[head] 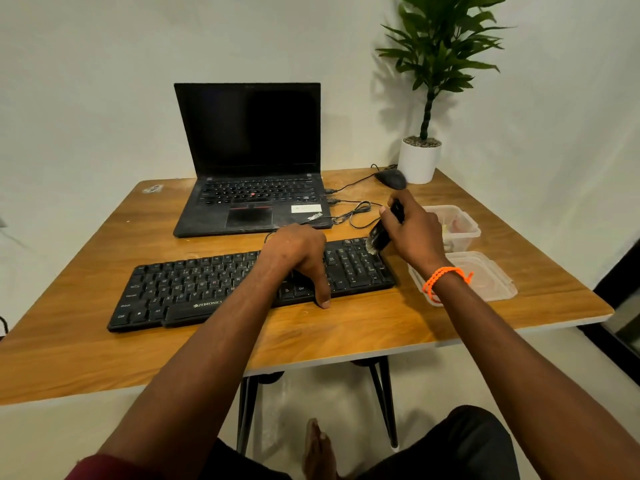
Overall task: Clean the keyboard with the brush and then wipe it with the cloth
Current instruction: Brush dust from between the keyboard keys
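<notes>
- The wooden table has a warm, streaked grain, a pale thin edge and black hairpin legs; it stands against a plain white wall.
- A black ThinkPad laptop sits open at the back of the table, its screen dark and its matte palm rest dusty, with a red pointing nub among the keys.
- The black Zebronics keyboard lies flat and slightly skewed across the middle of the table, in front of the laptop: a long, low plastic slab of matte keys with white legends.
- A potted plant with long glossy green leaves rises from a smooth white cylindrical pot at the back right corner.
- The left hand rests palm down on the right-centre part of the keyboard, fingers curled over its far edge and thumb stretched down over the near edge to the table.
- The right hand, an orange braided band on its wrist, is wrapped round the black handle of the brush, which tilts down so that its pale bristles touch the keyboard's top right corner.
- A clear plastic tub stands just right of that hand, with its flat, translucent lid lying nearer; the tub's contents are unclear.
- A dark rounded mouse sits by the pot, its thin black cable looping towards the laptop.
</notes>
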